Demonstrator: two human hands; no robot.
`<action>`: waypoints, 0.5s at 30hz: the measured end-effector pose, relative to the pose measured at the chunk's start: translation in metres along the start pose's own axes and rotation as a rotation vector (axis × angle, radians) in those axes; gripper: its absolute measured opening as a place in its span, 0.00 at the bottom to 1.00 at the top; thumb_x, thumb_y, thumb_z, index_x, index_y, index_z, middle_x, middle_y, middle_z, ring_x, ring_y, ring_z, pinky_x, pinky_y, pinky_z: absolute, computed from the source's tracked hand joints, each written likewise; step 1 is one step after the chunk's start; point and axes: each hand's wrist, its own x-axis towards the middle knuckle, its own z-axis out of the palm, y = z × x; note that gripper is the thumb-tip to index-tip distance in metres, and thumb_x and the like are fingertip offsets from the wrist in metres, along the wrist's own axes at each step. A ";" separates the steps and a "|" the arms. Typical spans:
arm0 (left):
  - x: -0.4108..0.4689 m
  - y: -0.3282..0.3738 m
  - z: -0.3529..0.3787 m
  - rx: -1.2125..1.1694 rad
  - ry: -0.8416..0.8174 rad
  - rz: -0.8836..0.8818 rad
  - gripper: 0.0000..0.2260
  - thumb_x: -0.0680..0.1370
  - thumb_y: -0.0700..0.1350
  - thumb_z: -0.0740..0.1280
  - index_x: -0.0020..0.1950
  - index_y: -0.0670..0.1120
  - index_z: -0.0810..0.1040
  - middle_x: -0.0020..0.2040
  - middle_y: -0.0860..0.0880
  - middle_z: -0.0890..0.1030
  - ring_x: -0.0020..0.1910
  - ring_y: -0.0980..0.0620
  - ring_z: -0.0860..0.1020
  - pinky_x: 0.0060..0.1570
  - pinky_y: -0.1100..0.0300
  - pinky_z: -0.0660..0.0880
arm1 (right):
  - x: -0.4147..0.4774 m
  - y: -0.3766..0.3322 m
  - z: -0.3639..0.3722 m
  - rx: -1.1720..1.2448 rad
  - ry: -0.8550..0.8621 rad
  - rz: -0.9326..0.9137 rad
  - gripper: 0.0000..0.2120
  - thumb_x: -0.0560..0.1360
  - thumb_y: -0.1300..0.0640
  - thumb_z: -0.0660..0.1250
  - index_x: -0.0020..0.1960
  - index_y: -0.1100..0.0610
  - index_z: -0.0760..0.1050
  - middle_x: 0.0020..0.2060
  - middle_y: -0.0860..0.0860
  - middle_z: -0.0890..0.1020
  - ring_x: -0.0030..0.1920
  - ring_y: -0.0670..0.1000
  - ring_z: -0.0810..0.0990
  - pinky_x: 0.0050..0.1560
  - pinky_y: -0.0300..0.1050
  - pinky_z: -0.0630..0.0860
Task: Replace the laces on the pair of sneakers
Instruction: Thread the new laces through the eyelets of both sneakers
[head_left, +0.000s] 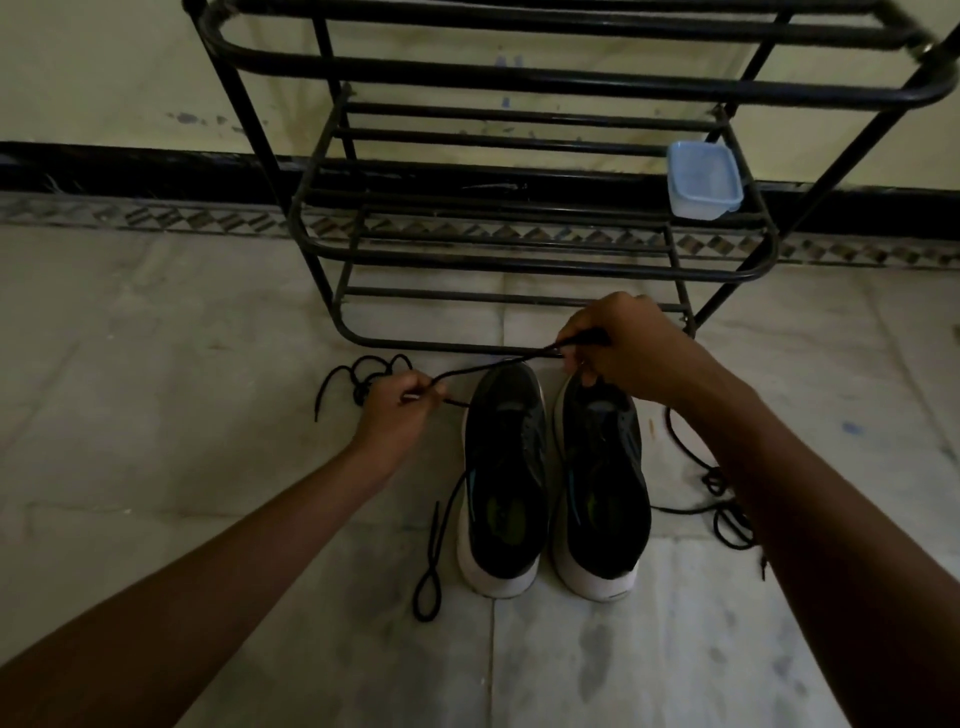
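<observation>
lace in the pinch of left hand and right hand — taut above both sneakers

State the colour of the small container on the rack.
The container is pale translucent blue, shown best in the head view.

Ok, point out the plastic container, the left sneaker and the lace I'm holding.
plastic container (702, 174), head view, its lid.
left sneaker (506, 467), head view, dark upper.
held lace (493, 366), head view, taut middle stretch.
</observation>
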 end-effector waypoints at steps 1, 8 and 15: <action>0.001 -0.006 -0.001 0.011 -0.005 -0.033 0.06 0.80 0.40 0.70 0.43 0.42 0.82 0.39 0.47 0.80 0.41 0.53 0.78 0.46 0.55 0.74 | 0.000 -0.001 0.002 -0.003 -0.004 0.000 0.12 0.77 0.71 0.63 0.45 0.59 0.82 0.36 0.47 0.83 0.30 0.39 0.80 0.36 0.29 0.75; -0.014 0.023 -0.006 -0.038 -0.401 0.235 0.37 0.68 0.25 0.73 0.72 0.48 0.70 0.66 0.51 0.80 0.68 0.59 0.75 0.59 0.65 0.72 | 0.007 -0.026 0.016 -0.063 -0.060 -0.163 0.06 0.76 0.66 0.67 0.48 0.59 0.83 0.35 0.48 0.79 0.38 0.48 0.79 0.41 0.43 0.75; -0.021 0.028 -0.007 -0.093 -0.296 0.270 0.06 0.78 0.33 0.70 0.53 0.40 0.82 0.39 0.46 0.84 0.42 0.54 0.84 0.47 0.65 0.78 | 0.006 -0.021 0.015 -0.009 -0.097 -0.161 0.17 0.73 0.63 0.72 0.62 0.57 0.79 0.48 0.48 0.84 0.47 0.45 0.82 0.48 0.35 0.78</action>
